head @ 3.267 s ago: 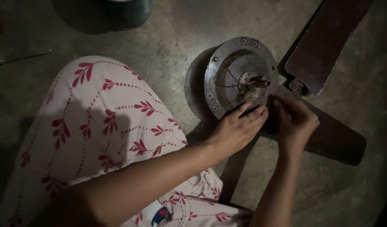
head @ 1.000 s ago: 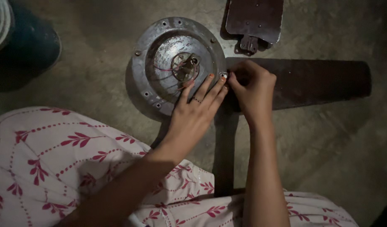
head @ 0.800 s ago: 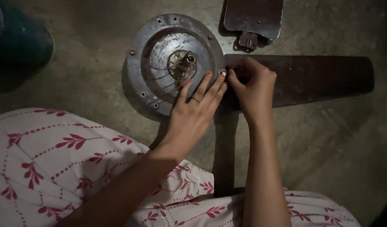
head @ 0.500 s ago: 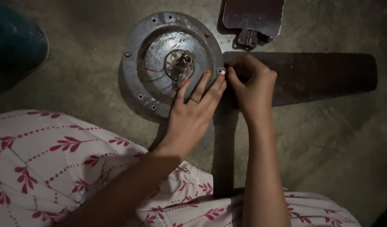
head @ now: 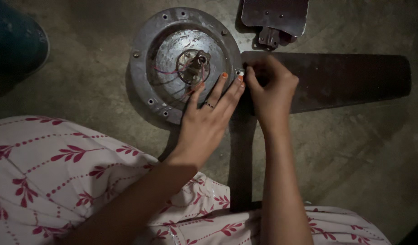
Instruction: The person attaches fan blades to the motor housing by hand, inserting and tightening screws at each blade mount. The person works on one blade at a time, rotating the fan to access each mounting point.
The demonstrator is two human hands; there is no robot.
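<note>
So the whole scene sits around a round metal fan motor housing [head: 172, 59] lying flat on a bare concrete floor [head: 354, 159], and everything's easiest to place off that. Nearest the camera, below the housing, is the person's lap in white cloth with a red leaf print [head: 59, 172], and both forearms come up out of it toward the housing's near-right rim, so that side is pretty crowded. There's a dark blade [head: 241, 154] running from the housing straight down toward the lap, right between the two arms, and the floor right of it is open. The left hand [head: 204, 122] lies palm-down on the housing's near-right part, wrist low, fingers spread flat and fairly wide, tips pressing on the metal; there's a ring on one finger and orange polish on the nails, and it isn't gripping anything. The right hand [head: 270, 93] is just off the housing's right edge, curled tight, fingertips pinched narrow at a small pale screw or nut [head: 239, 71] on the rim, though what's actually between the fingers is hard to make out. Another dark blade [head: 349, 79] stretches away to the right of the housing under that hand. Further back, beyond the housing's far-right side, a loose blade [head: 275, 16] lies apart, and off to the far left there's a dark round container [head: 16, 41].
</note>
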